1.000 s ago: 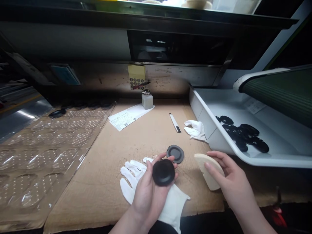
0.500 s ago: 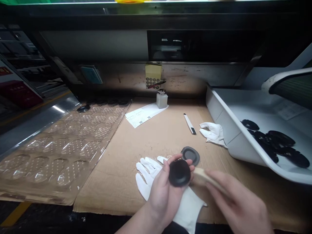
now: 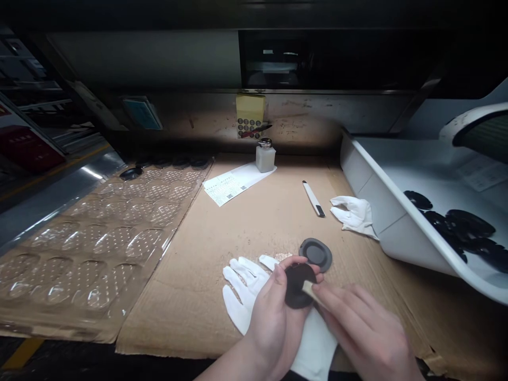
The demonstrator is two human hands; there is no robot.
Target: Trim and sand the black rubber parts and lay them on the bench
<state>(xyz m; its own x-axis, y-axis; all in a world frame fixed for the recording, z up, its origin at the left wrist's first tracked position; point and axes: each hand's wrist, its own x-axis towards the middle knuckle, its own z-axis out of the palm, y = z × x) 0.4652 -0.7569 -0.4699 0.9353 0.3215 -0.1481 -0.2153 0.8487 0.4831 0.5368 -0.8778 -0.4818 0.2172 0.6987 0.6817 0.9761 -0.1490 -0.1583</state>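
My left hand (image 3: 272, 323) holds a black rounded disc (image 3: 296, 286) up by its rim, a little above the cardboard. My right hand (image 3: 363, 330) pinches a pale beige curved block (image 3: 307, 289), and the block's tip touches the disc's right edge. Most of the block is hidden by my fingers. Under my left hand lies a white cotton glove (image 3: 242, 288). Just beyond my left fingers, a flat dark grey rounded part with a black rim (image 3: 315, 255) rests on the cardboard.
A cardboard sheet (image 3: 178, 312) covers the bench. Behind it stand a small white bottle (image 3: 265, 157), a printed paper (image 3: 234, 183) and a white-bodied marker (image 3: 313, 198). A second glove (image 3: 354, 214) lies near a white tray (image 3: 397, 227) holding several black parts. A transparent blister tray (image 3: 99, 248) lies left.
My right hand has moved left and brought the beige block from beside the black disc onto its edge. The disc has tilted slightly in my left hand. The view has shifted slightly.
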